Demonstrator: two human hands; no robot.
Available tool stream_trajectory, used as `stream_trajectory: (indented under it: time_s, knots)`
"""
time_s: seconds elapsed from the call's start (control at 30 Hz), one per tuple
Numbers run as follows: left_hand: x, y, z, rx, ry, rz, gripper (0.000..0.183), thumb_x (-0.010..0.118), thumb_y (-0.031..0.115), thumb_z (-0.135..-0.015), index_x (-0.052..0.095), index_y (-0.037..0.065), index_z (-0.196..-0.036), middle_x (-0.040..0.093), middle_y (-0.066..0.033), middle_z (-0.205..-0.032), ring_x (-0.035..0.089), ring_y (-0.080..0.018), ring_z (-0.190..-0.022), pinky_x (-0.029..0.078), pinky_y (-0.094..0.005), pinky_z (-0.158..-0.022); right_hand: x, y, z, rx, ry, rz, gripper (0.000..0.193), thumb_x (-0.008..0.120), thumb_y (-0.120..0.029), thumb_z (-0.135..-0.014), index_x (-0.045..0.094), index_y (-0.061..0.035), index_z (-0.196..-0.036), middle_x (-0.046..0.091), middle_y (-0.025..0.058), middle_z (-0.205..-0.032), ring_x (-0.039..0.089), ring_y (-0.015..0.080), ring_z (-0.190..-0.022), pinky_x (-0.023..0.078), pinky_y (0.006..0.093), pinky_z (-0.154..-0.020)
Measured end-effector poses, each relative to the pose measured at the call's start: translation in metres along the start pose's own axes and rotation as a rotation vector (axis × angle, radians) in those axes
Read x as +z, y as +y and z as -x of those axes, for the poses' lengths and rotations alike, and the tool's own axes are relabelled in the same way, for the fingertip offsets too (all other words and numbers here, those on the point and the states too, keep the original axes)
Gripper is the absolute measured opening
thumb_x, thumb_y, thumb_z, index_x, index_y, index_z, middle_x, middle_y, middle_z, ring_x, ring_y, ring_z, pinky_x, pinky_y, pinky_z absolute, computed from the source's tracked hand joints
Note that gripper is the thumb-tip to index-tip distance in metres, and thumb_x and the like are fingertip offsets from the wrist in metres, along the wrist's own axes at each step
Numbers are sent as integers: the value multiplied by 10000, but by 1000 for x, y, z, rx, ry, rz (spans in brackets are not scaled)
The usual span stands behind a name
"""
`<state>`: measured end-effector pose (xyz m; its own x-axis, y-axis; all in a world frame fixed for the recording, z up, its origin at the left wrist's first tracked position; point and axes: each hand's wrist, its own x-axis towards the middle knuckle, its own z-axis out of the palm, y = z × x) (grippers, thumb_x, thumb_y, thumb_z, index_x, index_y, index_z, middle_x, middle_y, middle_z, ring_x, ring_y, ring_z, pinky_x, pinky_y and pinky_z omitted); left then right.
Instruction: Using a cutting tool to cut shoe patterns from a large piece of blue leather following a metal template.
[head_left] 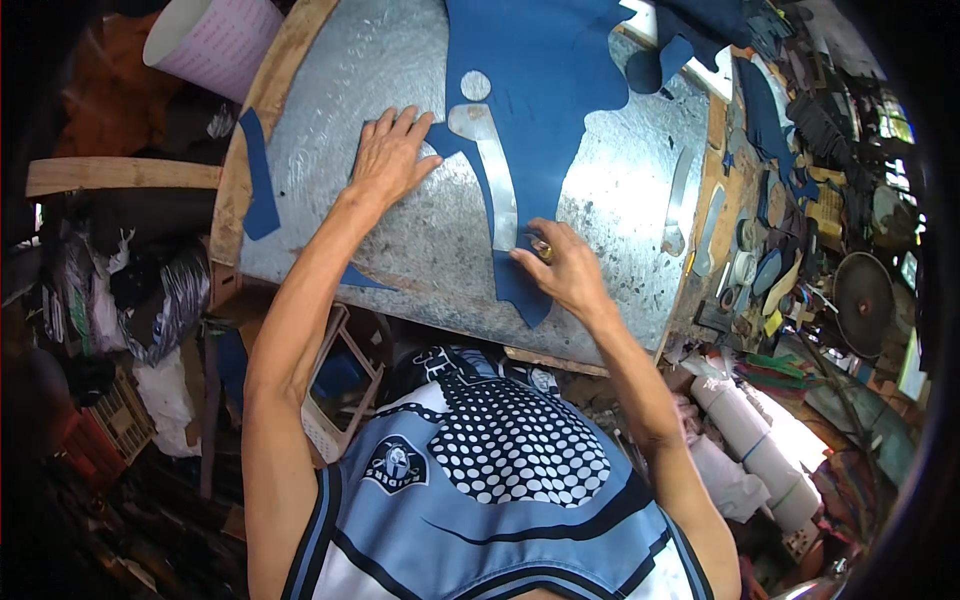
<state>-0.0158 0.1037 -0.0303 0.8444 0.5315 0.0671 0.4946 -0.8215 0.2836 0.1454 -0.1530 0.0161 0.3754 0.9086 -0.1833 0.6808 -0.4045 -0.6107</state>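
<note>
A large blue sheet [530, 60], leather-like with cut edges, lies on a metal-topped table [330, 90]. On it rests a curved, shiny grey strip [500, 185], shaped like a template with a wide rounded far end. My left hand [393, 155] is flat on the metal, fingers spread, next to a narrow blue tongue of the sheet. At the strip's near end, my right hand [565, 265] is closed round a small tool [541, 247] with a brass-coloured part; most of it is hidden by the fingers.
A loose blue strip [261, 180] lies at the table's left edge. Another curved grey template [680, 195] lies to the right. Beyond it are tape rolls [742, 268] and assorted tools. White rolls [755, 450] stand at lower right, a plastic stool [345, 385] below the table.
</note>
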Motion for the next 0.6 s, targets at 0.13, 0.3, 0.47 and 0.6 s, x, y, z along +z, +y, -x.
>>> stream_trajectory:
  time_s: [0.13,0.3,0.47,0.6]
  knots:
    - [-8,-23,-4,69,-18,-23,490,694,224,-888,580,69,-1339,599,-155,-1294,516,-332,-1241,375,-442,-1049,40,-19,-12,224,84,148,604,755,-435,-835,557,-77,-1279,656,198,-1077,680,389,-929,550,487,-754]
    - [-25,-57,-19,15,-135,112,336,670,145,-892,682,104,-1224,669,-156,-1052,629,-351,-1018,436,-441,-960,55,-27,-17,264,179,147,551,711,-360,-868,533,-50,-1288,638,251,-1060,680,440,-871,550,525,-729]
    - [-41,-108,-59,17,-135,21,330,584,76,-905,702,134,-1208,671,-164,-1068,629,-361,-1040,442,-466,-979,69,-15,-23,258,294,122,508,689,-333,-878,538,-40,-1264,641,278,-1042,665,471,-883,538,549,-750]
    - [-54,-116,-83,127,345,-381,341,544,68,-894,697,122,-1194,667,-172,-1100,602,-351,-1119,452,-493,-957,66,-40,-21,315,313,182,474,680,-307,-884,547,-37,-1251,640,277,-1021,661,478,-882,537,553,-737]
